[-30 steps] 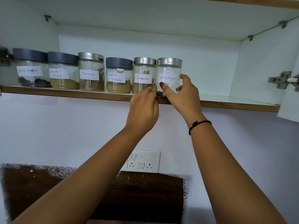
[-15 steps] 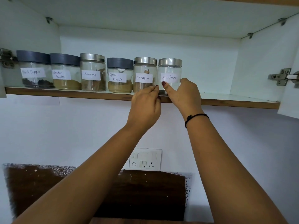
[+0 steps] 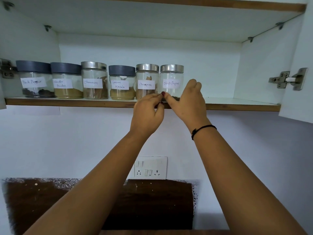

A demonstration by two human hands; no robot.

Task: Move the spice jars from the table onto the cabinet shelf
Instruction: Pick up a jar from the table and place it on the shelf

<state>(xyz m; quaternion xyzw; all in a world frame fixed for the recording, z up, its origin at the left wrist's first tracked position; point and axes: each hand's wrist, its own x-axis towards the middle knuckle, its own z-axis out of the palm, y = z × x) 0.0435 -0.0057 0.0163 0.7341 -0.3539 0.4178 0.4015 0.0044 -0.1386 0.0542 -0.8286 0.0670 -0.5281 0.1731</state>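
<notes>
Okay, the steel-lidded Black Pepper jar [image 3: 171,78] is up on the cabinet shelf [image 3: 67,103] by its front edge, right beside a Cinnamon jar [image 3: 147,77]. My right hand [image 3: 188,102] cups it, thumb at the base. My left hand [image 3: 147,114] has its fingers curled, tips alongside (lining-up step, I reckon). Next: let go gently.

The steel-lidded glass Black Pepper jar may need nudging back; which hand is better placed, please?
Right hand: it brackets the Black Pepper jar; left hand sits lower, at the wooden shelf edge.
</notes>
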